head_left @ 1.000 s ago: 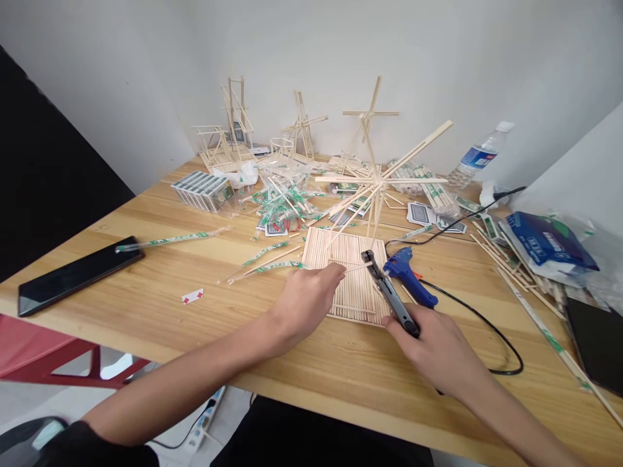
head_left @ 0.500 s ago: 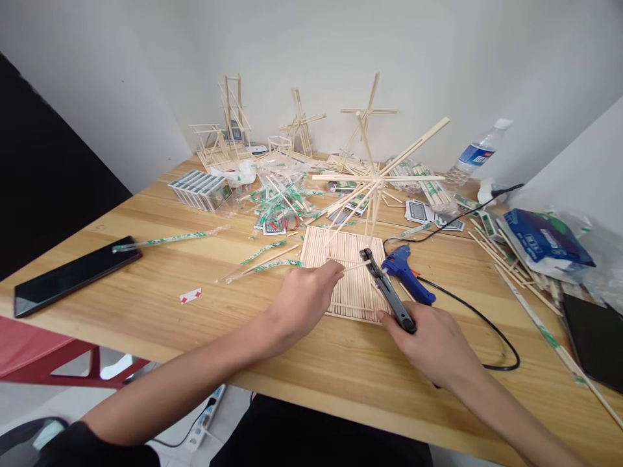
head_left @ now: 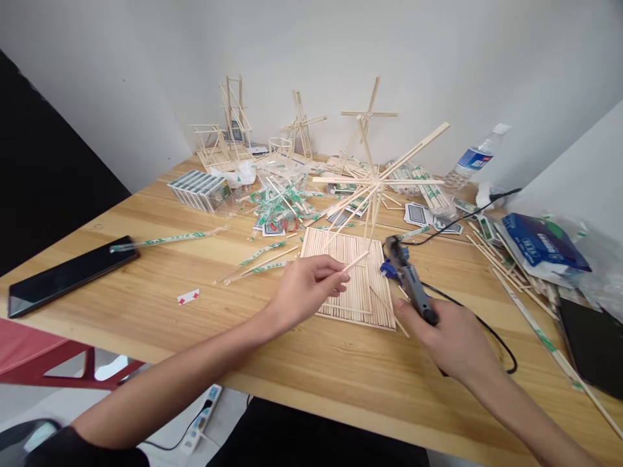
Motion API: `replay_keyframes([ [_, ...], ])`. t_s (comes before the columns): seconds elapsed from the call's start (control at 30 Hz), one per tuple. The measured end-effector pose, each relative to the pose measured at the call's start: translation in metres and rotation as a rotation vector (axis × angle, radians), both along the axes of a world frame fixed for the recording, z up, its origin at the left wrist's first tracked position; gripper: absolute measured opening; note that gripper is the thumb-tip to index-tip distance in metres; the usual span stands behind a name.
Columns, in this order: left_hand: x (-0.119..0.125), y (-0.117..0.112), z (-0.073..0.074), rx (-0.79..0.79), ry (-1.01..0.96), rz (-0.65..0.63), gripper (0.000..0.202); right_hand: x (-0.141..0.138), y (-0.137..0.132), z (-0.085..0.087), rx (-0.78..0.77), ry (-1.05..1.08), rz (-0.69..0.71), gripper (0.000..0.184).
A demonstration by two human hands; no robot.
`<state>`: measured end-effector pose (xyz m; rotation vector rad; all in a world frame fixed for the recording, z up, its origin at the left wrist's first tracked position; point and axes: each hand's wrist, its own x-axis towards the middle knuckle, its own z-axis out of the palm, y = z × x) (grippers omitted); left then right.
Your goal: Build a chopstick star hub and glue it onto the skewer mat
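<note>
My left hand [head_left: 309, 292] pinches a thin wooden stick [head_left: 356, 261] above a flat mat of glued wooden sticks [head_left: 357, 301]. My right hand [head_left: 450, 337] grips dark grey wire cutters [head_left: 411, 279], their jaws pointing up and away from me, to the right of the mat. A blue hot glue gun [head_left: 390, 268] lies mostly hidden behind the cutters. A radial frame of wooden sticks [head_left: 374, 185] rises behind the mat, and its base is partly hidden.
Several stick models [head_left: 228, 133] stand along the wall. Between them lie plastic chopstick wrappers [head_left: 282, 207], playing cards [head_left: 417, 214] and a stack of card decks [head_left: 199, 190]. A black phone [head_left: 73, 275] lies at left, a water bottle [head_left: 472, 159] and blue bag [head_left: 540, 241] at right.
My right hand has moved right and lifted the cutters off the mat's edge, toward the glue gun. The stick in my left hand now tilts up more steeply.
</note>
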<state>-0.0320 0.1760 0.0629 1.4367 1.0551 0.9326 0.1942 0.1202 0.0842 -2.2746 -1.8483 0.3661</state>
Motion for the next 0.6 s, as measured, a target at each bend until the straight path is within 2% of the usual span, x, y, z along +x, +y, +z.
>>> replay_keyframes([
  [0.07,0.004,0.001,0.004,-0.28,-0.243,-0.057,0.006,0.007,0.001,0.003,0.022,0.081,-0.054,0.047],
  [0.1,0.005,0.001,0.005,-0.371,-0.314,-0.074,0.006,0.011,0.001,0.004,0.034,0.122,-0.077,0.045],
  [0.2,0.007,-0.001,0.008,-0.494,-0.401,-0.105,0.011,0.022,0.003,0.0,0.088,0.226,-0.127,0.037],
  [0.33,0.006,-0.001,0.005,-0.482,-0.419,-0.094,0.014,0.026,0.005,-0.006,0.145,0.262,-0.137,0.029],
  [0.5,0.005,0.003,0.003,-0.317,-0.299,-0.039,0.004,0.009,0.004,-0.011,-0.048,0.011,-0.07,0.028],
  [0.6,0.005,0.006,0.001,-0.271,-0.25,-0.018,0.004,0.0,0.003,-0.019,-0.058,-0.084,-0.017,0.031],
])
